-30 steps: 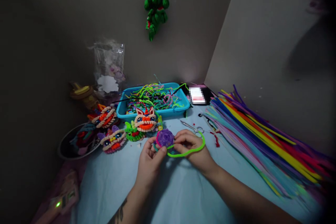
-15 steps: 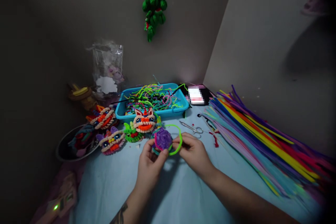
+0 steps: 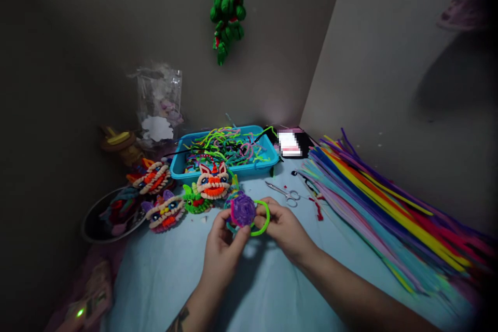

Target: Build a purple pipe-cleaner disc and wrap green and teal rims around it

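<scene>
A round purple piece of coiled pipe cleaner (image 3: 244, 210) with a pink edge sits between the thumb and fingers of my left hand (image 3: 226, 238). From its right side a bright green pipe cleaner (image 3: 267, 218) bends in a loop. My right hand (image 3: 286, 228) pinches near that loop with thumb and forefinger; the exact grip point is partly hidden. Just behind my hands stand finished pipe-cleaner figures: an orange and cream lion head (image 3: 213, 181), a small green one (image 3: 195, 199) and a purple-eared one (image 3: 165, 211).
A blue tray (image 3: 225, 172) of pipe-cleaner scraps stands at the back. Silver scissors (image 3: 286, 193) lie right of my hands. Bundled coloured pipe cleaners (image 3: 381, 212) spread over the right side. A metal bowl (image 3: 91, 231) is at the left, and green figures (image 3: 227, 13) hang on the wall.
The green loop has become smaller and rounder, its top end drawn down towards my right fingers. My left hand keeps its hold on the purple piece.
</scene>
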Action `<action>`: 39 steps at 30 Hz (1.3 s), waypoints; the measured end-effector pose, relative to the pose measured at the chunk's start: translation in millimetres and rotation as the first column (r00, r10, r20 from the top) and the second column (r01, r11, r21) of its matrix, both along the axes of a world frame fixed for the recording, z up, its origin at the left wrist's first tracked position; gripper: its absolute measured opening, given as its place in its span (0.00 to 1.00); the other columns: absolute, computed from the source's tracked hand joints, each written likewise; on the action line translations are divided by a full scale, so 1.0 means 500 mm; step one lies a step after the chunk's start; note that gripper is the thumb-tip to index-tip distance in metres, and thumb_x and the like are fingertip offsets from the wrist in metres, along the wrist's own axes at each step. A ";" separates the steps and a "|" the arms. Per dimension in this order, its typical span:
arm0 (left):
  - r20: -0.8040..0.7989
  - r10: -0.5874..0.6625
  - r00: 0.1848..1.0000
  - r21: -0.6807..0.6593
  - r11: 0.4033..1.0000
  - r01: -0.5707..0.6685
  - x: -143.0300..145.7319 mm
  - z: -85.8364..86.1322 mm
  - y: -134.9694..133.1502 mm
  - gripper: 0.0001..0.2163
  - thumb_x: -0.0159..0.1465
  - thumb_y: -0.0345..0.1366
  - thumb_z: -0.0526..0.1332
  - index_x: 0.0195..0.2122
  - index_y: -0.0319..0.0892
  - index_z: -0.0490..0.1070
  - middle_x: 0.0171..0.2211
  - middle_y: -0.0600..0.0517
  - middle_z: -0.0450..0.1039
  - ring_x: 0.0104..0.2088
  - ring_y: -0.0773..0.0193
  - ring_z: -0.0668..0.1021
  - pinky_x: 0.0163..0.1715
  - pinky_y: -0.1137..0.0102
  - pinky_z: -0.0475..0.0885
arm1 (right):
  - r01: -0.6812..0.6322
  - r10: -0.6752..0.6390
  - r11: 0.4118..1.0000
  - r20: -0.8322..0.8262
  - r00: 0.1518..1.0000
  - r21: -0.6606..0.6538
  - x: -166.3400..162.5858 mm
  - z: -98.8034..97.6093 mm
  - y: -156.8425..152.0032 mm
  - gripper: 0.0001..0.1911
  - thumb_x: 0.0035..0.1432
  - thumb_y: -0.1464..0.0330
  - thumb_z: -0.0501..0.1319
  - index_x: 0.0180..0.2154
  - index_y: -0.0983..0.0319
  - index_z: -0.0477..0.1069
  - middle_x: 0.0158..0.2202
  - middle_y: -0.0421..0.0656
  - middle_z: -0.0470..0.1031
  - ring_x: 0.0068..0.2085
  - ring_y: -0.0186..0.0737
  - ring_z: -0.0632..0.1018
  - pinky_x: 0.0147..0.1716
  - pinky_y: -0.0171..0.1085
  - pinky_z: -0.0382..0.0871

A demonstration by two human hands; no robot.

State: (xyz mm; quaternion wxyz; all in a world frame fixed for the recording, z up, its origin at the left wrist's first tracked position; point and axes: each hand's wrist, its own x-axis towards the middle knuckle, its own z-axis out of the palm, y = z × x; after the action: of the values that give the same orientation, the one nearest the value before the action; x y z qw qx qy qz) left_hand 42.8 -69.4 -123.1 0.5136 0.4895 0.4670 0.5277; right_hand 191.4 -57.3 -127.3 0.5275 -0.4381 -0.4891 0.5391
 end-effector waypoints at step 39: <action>0.383 0.153 0.911 -0.297 0.954 -0.036 0.005 0.007 0.016 0.19 0.45 0.37 0.73 0.36 0.39 0.70 0.27 0.53 0.77 0.26 0.67 0.78 0.31 0.72 0.72 | 0.131 -0.102 0.980 -0.185 0.977 0.147 0.024 0.004 -0.001 0.16 0.43 0.55 0.70 0.32 0.56 0.75 0.33 0.41 0.70 0.32 0.37 0.72 0.32 0.36 0.67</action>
State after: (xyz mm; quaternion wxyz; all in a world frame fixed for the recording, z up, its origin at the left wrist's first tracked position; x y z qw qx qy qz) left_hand 45.5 -61.3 -119.3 0.6367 0.2687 0.4456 0.5691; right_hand 203.5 -58.0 -125.1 0.6327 -0.3732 -0.4550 0.5034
